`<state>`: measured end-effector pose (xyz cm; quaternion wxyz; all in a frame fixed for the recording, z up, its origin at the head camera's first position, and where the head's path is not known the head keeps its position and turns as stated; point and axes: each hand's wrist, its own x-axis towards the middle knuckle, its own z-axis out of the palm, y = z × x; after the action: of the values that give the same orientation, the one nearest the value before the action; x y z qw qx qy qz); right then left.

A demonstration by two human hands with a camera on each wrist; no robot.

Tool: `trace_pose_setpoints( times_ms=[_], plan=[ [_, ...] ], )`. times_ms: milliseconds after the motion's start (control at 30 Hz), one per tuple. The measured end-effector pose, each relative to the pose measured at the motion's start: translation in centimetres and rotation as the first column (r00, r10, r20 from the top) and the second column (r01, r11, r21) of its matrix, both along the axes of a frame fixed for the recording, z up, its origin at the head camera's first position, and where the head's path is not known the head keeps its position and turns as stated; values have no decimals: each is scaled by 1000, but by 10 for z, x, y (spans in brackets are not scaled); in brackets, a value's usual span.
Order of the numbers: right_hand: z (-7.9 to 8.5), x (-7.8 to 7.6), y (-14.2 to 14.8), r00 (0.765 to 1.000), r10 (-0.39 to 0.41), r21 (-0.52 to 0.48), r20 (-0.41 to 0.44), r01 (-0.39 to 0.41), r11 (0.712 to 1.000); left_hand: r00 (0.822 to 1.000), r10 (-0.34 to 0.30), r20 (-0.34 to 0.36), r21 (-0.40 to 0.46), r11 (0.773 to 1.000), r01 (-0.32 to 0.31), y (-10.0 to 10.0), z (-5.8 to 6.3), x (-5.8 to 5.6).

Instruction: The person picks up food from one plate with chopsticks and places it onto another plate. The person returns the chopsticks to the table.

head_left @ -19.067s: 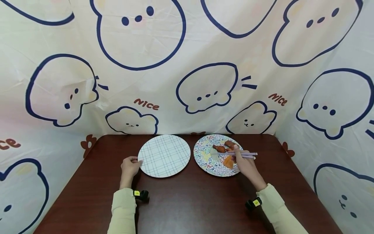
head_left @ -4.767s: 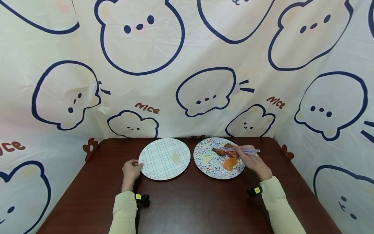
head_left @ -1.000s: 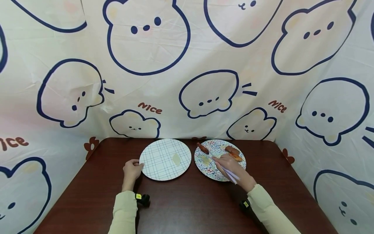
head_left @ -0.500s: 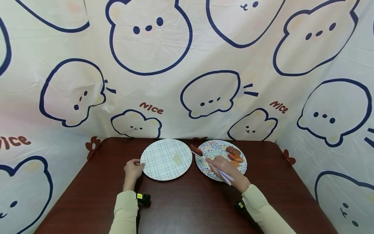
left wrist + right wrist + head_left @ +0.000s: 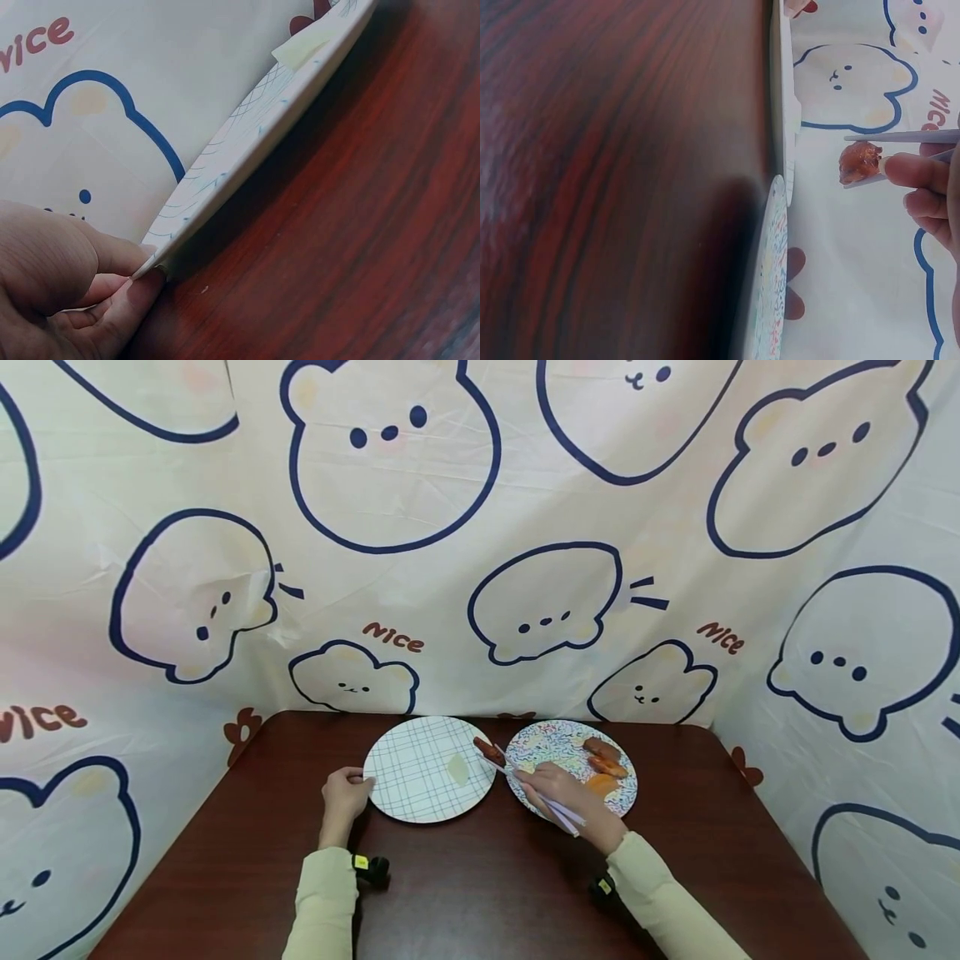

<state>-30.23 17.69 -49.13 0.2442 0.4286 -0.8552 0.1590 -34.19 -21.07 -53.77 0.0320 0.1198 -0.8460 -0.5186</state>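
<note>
My left hand pinches the left rim of a white plate with a blue-green grid, thumb on top and fingers beneath. A thin pale green slice lies on that plate's right part. In my right hand is a pair of pale purple chopsticks. Their tips grip a glazed brown piece like a small chicken drumstick, raised over the grid plate's right rim. The right wrist view shows the drumstick between both sticks, above plate level.
Right of the grid plate is a multicoloured speckled plate, its front partly hidden by my right hand. It bears a flat brown piece, a glazed brown piece and an orange piece. Behind the dark wooden table hangs a bear-print cloth.
Between 19.1 and 4.8 s ago the pale slice went from the speckled plate to the grid plate. Since then the chopsticks have lifted the drumstick and carried it left. My left hand keeps its grip.
</note>
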Motion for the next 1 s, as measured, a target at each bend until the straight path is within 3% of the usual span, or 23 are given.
trace_pose_setpoints(
  times_ms=[233,700,1000],
  plan=[
    [1,-2,-8,1000,16,-31,13,-15,999,1000,-1,-8,4,1000,1,1,1,0],
    [1,-7,-22,983,-84,42,162,78,996,1000,13,-9,-5,1000,-13,1,-1,0],
    [0,-11,-26,977,-115,86,181,101,991,1000,13,-16,-17,1000,-13,0,-1,-1]
  ],
)
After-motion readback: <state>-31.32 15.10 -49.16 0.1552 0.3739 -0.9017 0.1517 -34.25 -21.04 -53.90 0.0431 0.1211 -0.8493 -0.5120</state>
